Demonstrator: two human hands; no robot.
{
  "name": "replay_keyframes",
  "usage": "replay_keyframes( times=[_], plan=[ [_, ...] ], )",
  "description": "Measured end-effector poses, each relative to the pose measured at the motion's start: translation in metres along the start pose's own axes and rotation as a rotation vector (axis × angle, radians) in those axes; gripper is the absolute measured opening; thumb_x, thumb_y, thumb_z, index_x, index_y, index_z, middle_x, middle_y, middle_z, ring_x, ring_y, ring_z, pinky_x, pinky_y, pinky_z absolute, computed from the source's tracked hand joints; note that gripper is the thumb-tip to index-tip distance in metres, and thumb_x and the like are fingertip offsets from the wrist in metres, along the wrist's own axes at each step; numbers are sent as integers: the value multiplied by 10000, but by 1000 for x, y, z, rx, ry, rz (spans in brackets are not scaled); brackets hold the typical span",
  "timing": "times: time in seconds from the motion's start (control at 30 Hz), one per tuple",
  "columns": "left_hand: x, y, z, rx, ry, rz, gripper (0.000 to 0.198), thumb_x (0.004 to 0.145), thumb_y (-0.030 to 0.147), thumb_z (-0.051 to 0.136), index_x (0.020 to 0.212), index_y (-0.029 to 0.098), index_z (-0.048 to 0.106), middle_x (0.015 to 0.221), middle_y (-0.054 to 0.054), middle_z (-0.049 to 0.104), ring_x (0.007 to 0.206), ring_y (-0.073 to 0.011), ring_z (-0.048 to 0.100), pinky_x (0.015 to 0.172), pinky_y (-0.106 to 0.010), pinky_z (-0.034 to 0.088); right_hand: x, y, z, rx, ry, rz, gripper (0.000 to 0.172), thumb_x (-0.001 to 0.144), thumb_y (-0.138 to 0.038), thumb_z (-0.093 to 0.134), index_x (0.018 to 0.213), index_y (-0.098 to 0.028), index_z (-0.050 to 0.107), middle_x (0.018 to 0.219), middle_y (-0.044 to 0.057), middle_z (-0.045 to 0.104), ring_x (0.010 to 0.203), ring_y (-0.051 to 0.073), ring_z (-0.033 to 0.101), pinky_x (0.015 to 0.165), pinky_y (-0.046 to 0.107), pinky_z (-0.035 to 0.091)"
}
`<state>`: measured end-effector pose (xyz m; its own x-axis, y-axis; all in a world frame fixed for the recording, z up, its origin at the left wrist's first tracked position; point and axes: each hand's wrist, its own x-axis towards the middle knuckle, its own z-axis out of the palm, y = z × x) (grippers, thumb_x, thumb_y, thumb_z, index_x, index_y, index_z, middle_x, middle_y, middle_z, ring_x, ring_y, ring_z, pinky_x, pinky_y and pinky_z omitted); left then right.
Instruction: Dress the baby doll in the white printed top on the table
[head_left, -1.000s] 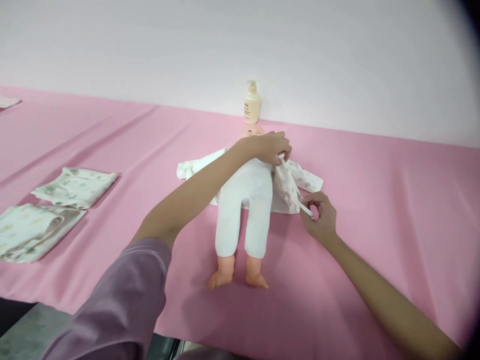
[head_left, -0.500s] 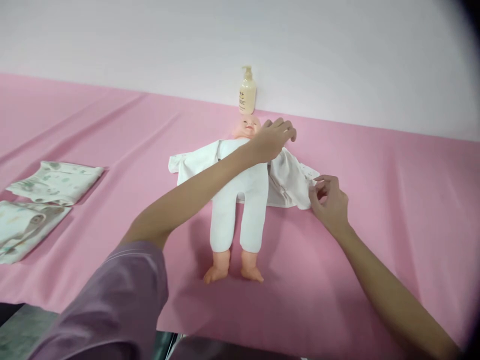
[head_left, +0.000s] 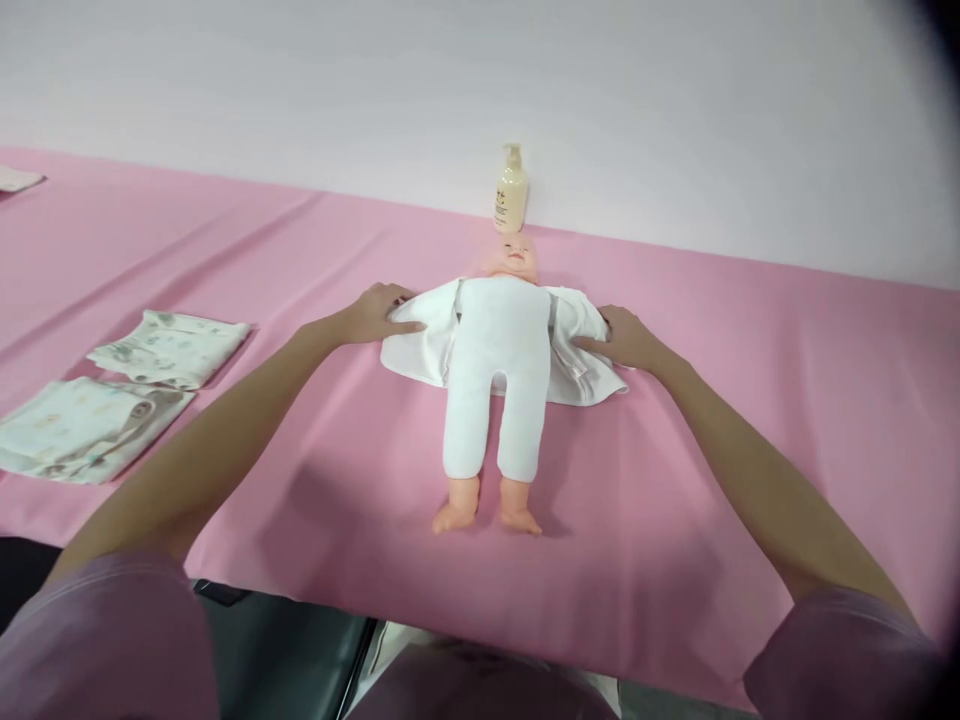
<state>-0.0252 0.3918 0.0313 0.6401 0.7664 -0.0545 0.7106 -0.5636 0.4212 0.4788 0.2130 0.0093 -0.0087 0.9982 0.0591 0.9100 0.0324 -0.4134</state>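
A baby doll (head_left: 501,330) in a white bodysuit lies on its back, head away from me, bare feet towards me. Its arms are inside a white baby jacket (head_left: 420,355) spread open beneath it. My left hand (head_left: 379,315) is closed round the end of the sleeve on the left, thumb on top. On the other side, my right hand (head_left: 628,340) grips the opposite sleeve end, its thumb lying over the cloth. Both hands hide the cuffs.
A cream pump bottle (head_left: 511,195) stands behind the doll's head, by the white wall (head_left: 300,90). Folded patterned cloths (head_left: 172,345) lie to the left on the pink table cover (head_left: 337,560). A pale cloth (head_left: 19,179) shows at the far left edge.
My left hand has moved from over the doll's upper right side to the left sleeve and grasped it. My right hand has shifted slightly up and inward, now round the right sleeve.
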Motion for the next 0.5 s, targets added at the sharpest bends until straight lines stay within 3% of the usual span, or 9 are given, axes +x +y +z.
replay_keyframes(
  times=[0.17,0.3,0.4,0.5],
  plan=[
    [10,10,1,-17,2,41,947,921,972,673,1480,212,744,1496,-168,739,1350,-396,679,1183,-501,557,-5,8,-22,65,8,36,824,880,-1012,709,1130,-227,676,1250,176,760,1068,372,685,935,526,568],
    [20,22,2,1,78,98,866,953,950,641,1416,227,757,1472,-156,742,1349,-374,671,1191,-488,549,-14,16,-43,14,16,71,657,973,-859,793,1117,-223,710,1214,162,759,1061,339,677,948,497,546],
    [27,35,5,12,104,96,876,927,982,637,1383,245,761,1478,-153,748,1342,-385,677,1147,-477,557,-19,21,-45,51,4,135,580,1005,-752,835,1228,-222,759,1250,152,786,1071,329,693,926,470,547],
    [31,39,11,48,127,49,963,870,1049,623,1383,244,752,1463,-157,764,1316,-398,689,1132,-485,536,-23,29,-37,99,-5,205,654,950,-801,849,1264,-234,767,1236,125,815,1058,332,714,892,459,566]
  ],
)
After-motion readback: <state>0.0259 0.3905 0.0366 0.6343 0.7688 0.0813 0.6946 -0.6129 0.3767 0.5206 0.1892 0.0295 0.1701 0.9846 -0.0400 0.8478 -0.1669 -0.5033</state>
